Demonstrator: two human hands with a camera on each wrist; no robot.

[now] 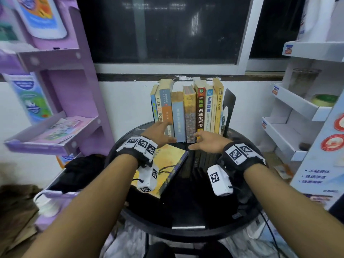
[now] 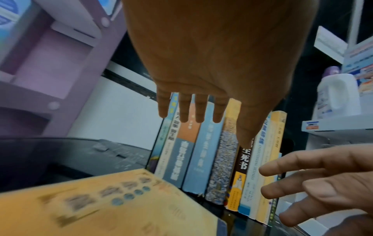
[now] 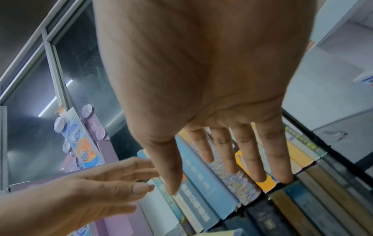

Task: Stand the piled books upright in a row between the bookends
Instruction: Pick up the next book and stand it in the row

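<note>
The books point(image 1: 188, 110) stood upright in a row at the back of the round bench point(image 1: 186, 202), spines facing the person, with the black bookend point(image 1: 228, 108) pressed against the right end. The left bookend could not be seen; it may have been hidden behind the row. Both grips were released. The left hand point(image 1: 158, 134) reached with straight, spread fingers toward the left part of the row, and the right hand point(image 1: 209, 143) lay flat and loose before the lower spines, perhaps to square the bottoms or steady the row. Whether either touched the spines could not be told.

One book, the yellow book point(image 1: 163, 168), lay flat on the bench under the left wrist, so the task looked nearly done with this one left to stand.

The books were paperbacks of uneven height, with yellowed, worn page tops and matte card spines in blue, orange, tan and dark brown. The bench was glossy black and mirrored the spines. The bookend was thin sheet metal with a rounded top and a cut-out.
</note>
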